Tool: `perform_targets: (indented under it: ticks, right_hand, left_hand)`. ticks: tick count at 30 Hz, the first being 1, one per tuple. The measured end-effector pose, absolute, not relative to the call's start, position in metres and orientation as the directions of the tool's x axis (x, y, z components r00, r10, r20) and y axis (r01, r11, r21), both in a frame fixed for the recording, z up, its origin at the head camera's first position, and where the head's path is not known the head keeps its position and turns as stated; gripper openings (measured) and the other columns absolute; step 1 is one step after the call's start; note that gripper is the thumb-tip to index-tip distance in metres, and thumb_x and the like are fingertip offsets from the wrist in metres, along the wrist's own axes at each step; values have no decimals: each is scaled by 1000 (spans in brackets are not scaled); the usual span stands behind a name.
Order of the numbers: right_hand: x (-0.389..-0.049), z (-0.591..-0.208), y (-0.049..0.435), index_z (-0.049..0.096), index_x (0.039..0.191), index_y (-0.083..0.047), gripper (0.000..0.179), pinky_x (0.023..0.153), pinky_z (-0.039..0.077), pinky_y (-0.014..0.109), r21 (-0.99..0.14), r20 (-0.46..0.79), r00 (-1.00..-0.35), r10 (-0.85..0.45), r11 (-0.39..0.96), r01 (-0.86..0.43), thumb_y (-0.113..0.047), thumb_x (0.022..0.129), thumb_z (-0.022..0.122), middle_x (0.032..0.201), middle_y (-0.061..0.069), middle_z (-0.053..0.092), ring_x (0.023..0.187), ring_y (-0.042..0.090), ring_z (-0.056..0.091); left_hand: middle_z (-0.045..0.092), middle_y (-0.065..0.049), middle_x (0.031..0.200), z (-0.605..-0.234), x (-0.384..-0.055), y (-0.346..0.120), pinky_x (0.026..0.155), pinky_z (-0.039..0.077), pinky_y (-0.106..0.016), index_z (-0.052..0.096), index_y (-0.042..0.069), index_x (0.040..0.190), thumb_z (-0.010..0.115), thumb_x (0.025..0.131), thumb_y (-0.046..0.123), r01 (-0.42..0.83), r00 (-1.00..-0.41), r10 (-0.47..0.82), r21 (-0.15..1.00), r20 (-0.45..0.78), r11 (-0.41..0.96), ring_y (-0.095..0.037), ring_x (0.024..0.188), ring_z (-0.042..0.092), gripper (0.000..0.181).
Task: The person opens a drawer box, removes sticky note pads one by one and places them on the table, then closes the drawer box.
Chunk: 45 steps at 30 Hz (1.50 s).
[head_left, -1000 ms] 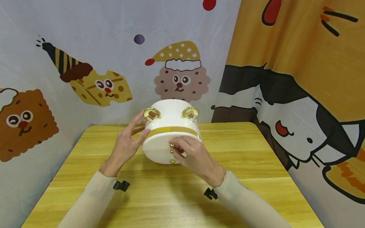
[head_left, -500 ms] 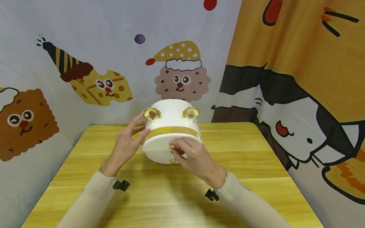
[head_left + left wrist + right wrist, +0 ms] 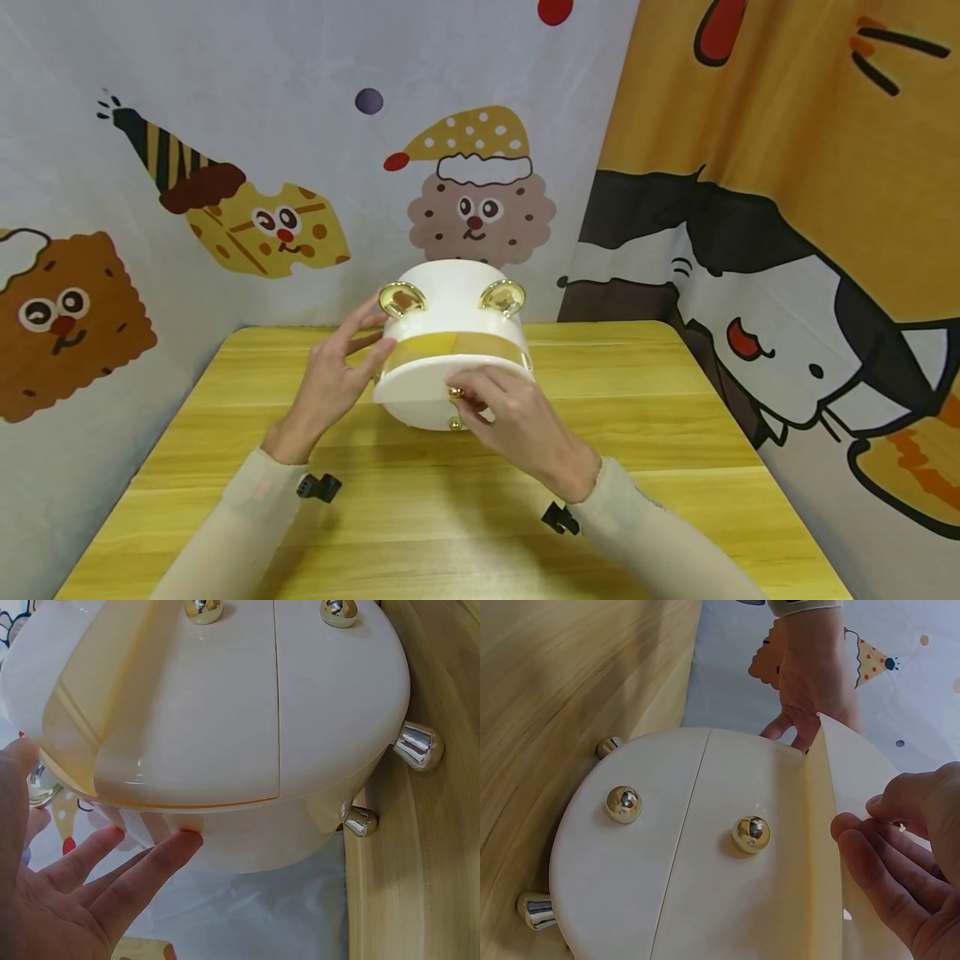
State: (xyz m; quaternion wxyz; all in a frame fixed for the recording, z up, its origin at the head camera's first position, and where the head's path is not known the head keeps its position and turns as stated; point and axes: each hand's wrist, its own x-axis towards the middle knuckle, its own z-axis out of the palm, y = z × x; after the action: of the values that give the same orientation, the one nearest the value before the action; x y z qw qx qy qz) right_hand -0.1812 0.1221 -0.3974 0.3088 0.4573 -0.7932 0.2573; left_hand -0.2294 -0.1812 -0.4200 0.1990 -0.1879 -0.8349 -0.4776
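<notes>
A rounded white box (image 3: 453, 292) with gold ear-shaped pieces lies with its gold-knobbed front (image 3: 765, 915) toward me. My right hand (image 3: 517, 421) pinches the topmost gold knob (image 3: 456, 392) between thumb and fingers. The top front panel (image 3: 420, 379) juts out from the body, and a yellowish gap (image 3: 465, 343) shows above it. In the right wrist view, the middle knob (image 3: 751, 835) and lower knob (image 3: 623, 804) sit on flush fronts. My left hand (image 3: 330, 387) touches the box's left side, fingers (image 3: 150, 874) extended along the curved wall.
Gold feet (image 3: 418, 746) support the box on a wood-grain table (image 3: 420, 517). A printed cloth (image 3: 300, 67) hangs close behind the table, and a cat-patterned curtain (image 3: 750, 275) on the right. Small black devices (image 3: 321, 487) are strapped at both wrists.
The right hand has moved slightly down and toward me with the knob. The top panel has come further out, widening the yellow gap; the middle knob is now hidden in the head view.
</notes>
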Motion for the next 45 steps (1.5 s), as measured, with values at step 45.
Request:
perform_targets:
  ticks: [45]
  right_hand:
    - [-173, -403, 123, 80, 122, -3, 41, 84, 65, 10, -94, 757, -338, -559, 419, -903, 5, 86, 99, 112, 7, 85, 91, 12, 83]
  left_hand:
    - [74, -21, 159, -424, -232, -184, 85, 73, -62, 49, 33, 178, 77, 115, 18, 496, -858, 126, 740, 498, 454, -56, 132, 78, 71]
